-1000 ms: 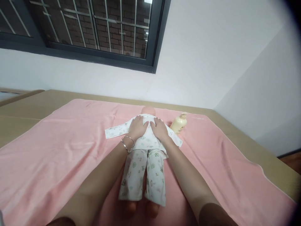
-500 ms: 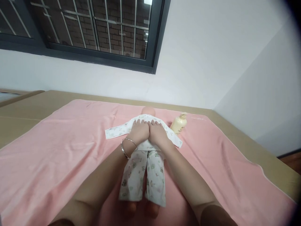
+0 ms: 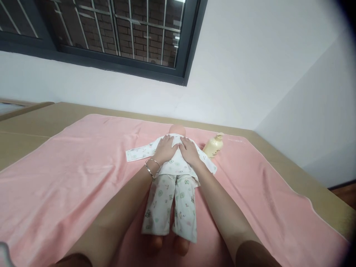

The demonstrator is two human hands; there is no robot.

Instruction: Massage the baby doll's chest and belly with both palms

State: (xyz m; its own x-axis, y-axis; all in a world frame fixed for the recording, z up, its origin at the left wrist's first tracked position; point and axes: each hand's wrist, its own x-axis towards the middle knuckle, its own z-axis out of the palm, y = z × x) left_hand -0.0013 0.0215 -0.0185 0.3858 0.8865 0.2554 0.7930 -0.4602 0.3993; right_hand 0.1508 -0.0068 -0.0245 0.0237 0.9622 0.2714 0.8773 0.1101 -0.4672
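A baby doll [image 3: 174, 165] in white printed top and trousers lies on a pink blanket [image 3: 91, 155], its head toward the wall and its feet toward me. No face shows, only the smooth rounded head. Flat on the upper part of the top rests my left hand [image 3: 165, 149], fingers stretched out, with silver bangles [image 3: 152, 168] on the wrist. My right hand [image 3: 189, 151] lies likewise on the other side, fingers extended. The two thumbs nearly meet in the middle. The doll's sleeves spread out to both sides.
A pale yellow pump bottle [image 3: 213, 146] stands on the blanket, right of the doll by its sleeve. Under the blanket is a tan tabletop [image 3: 66, 115]. Behind rises a white wall [image 3: 236, 74] with a dark-framed, barred window [image 3: 139, 37].
Both hands have moved slightly up the doll's back and a little apart, from backs raised with fingers curled down to lying flatter. The camera view has shifted slightly.
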